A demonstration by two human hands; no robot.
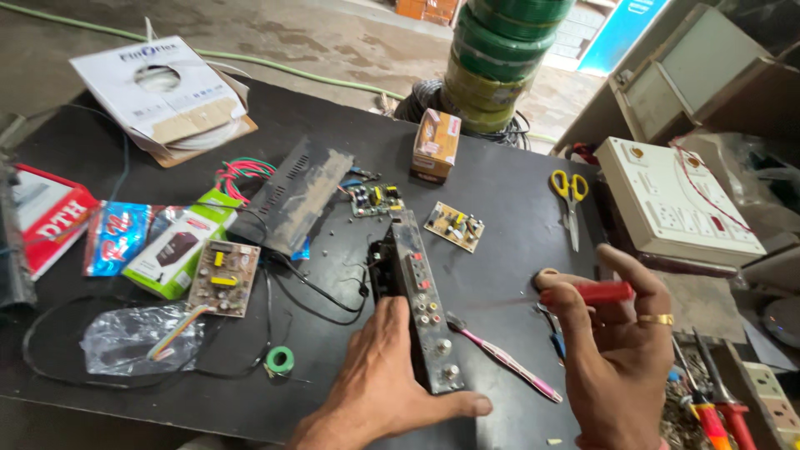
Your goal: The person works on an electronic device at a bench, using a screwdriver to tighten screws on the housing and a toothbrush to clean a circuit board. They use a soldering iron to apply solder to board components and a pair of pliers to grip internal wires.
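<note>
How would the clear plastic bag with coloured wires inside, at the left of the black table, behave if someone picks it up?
The clear plastic bag looks thin and crumpled, so it would probably be floppy and sag. It seems light, holding only the coloured ribbon wires. Its glossy film may be slippery, and the wires could slide out.

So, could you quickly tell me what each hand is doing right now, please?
Left hand: open, resting against the black panel.
Right hand: closed on a red-handled tool.
</note>
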